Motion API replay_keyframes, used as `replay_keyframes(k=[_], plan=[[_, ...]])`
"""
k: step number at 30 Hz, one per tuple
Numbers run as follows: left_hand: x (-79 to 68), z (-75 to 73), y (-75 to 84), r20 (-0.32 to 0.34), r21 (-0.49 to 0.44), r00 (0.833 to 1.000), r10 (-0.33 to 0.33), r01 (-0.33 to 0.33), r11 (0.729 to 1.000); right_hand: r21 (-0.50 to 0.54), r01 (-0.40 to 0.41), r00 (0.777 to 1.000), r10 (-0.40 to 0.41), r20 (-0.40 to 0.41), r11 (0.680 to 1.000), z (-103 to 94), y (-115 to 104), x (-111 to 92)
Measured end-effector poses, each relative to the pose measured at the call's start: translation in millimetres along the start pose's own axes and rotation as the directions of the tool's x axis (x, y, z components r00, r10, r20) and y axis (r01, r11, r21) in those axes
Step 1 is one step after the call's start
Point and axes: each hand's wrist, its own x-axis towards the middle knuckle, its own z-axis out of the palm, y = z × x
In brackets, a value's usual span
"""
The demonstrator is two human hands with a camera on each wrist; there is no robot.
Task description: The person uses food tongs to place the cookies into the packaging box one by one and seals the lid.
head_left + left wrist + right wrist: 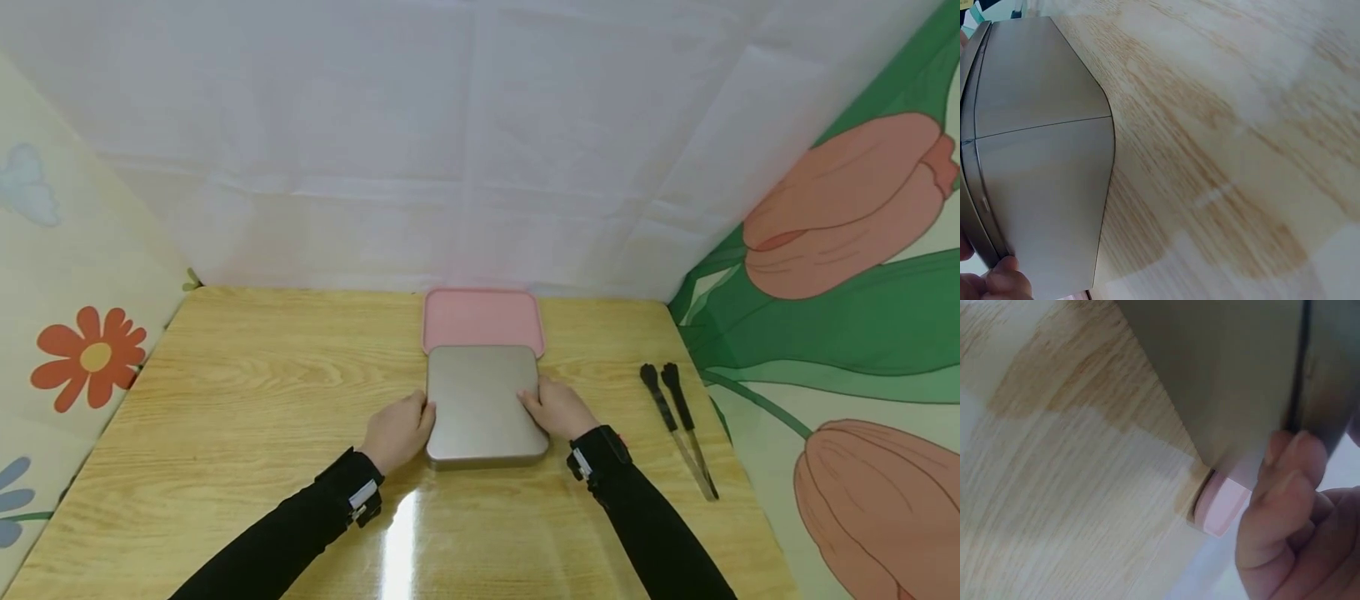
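A flat, rectangular metal tin (487, 400) with rounded corners stands on the wooden table, its lid on top. My left hand (397, 429) grips the lid at the left side, thumb on the upper edge. On the opposite side my right hand (561, 408) holds it likewise, the thumb lying over the top. In the left wrist view, fingertips (1009, 278) touch the lid's rim above the tin's side wall (1041, 181), where a seam runs. Curled fingers (1288, 481) catch under the rim in the right wrist view. The tin's inside is hidden.
A pink tray (480, 321) lies just behind the tin, close to the white backdrop (465, 150). Black-handled tongs (681, 429) lie at the table's right side. Printed flower panels flank the table (285, 400) on the left and right.
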Motion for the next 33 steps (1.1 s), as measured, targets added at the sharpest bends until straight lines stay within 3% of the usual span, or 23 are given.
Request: replay_keyframes(k=[16, 33], plan=[[6.2, 0.6, -3.6, 0.012, 0.016, 1.0, -0.007, 0.006, 1.0, -0.046, 0.007, 1.0, -0.007, 0.0, 0.999, -0.7, -2.6, 3.3], [11.5, -3.6, -6.1, 0.047, -0.01, 0.999, -0.016, 0.016, 1.0, -0.011, 0.003, 1.0, -0.003, 0.002, 1.0, 1.3, 1.7, 4.5]])
